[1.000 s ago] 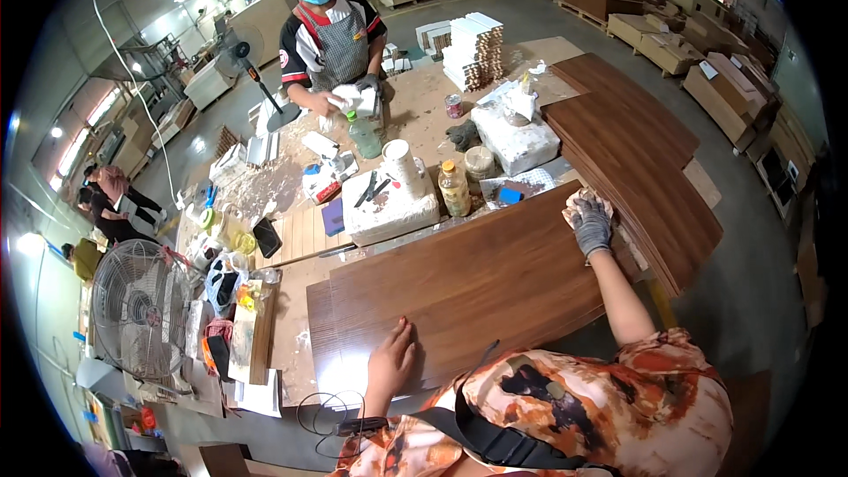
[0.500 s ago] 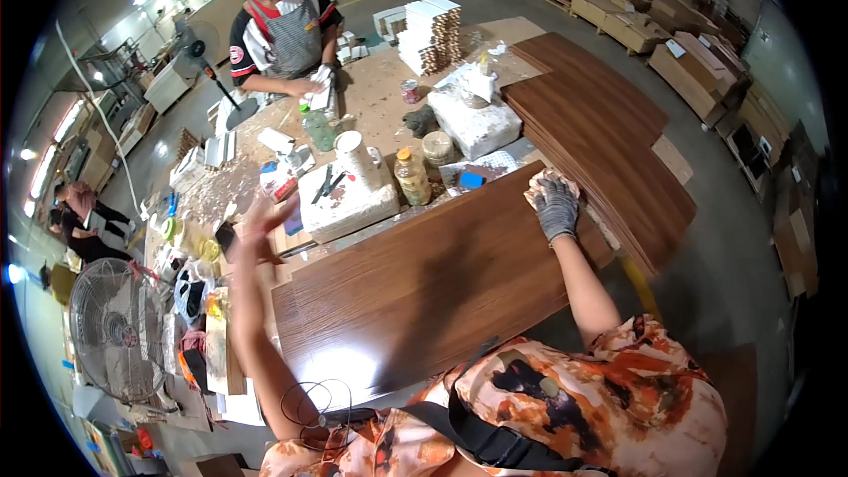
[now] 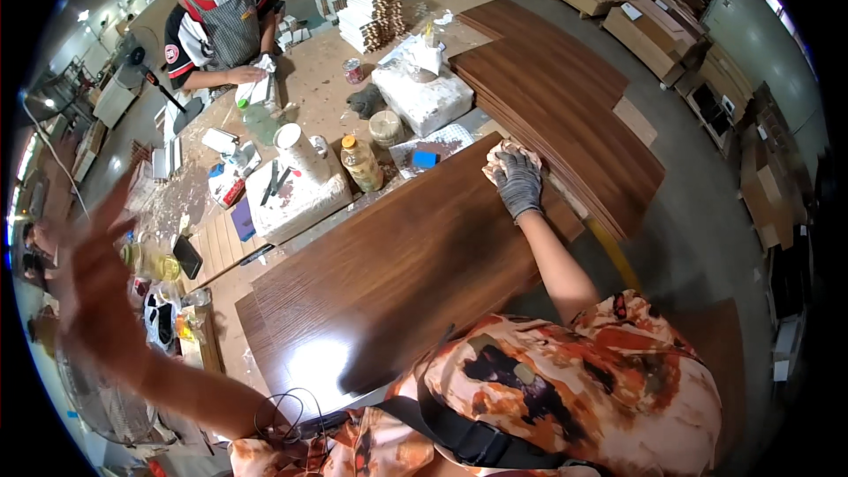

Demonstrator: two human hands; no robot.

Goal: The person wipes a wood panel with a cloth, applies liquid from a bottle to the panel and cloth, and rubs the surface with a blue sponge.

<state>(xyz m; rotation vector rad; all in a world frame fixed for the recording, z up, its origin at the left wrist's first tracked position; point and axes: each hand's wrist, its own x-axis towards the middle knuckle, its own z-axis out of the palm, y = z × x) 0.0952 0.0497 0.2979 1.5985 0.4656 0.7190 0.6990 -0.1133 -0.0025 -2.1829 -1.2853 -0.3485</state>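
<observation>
A brown wood-grain panel [image 3: 389, 256] lies slantwise across the near side of the workbench. My right hand [image 3: 518, 184], in a grey glove, presses a crumpled pinkish cloth [image 3: 501, 152] onto the panel's far right end. Off the panel's left side, my bare left hand [image 3: 99, 243] is raised in the air, blurred by motion. Its fingers look spread, and nothing shows in them. Beneath and beside it are a dark phone [image 3: 187, 256] and a jar of yellowish liquid [image 3: 165, 267] on the bench.
Stacked brown panels [image 3: 565, 115] lie at right. Behind my panel stand a white foam block [image 3: 305, 203], a yellowish bottle with an orange cap [image 3: 360, 163] and a second wrapped block [image 3: 424, 97]. Across the bench, a co-worker [image 3: 221, 26] handles a white piece. A fan [image 3: 102, 397] stands lower left.
My left hand has swung left and away from the panel's edge. My right hand stays on the cloth at the panel's far end. The whole view has shifted.
</observation>
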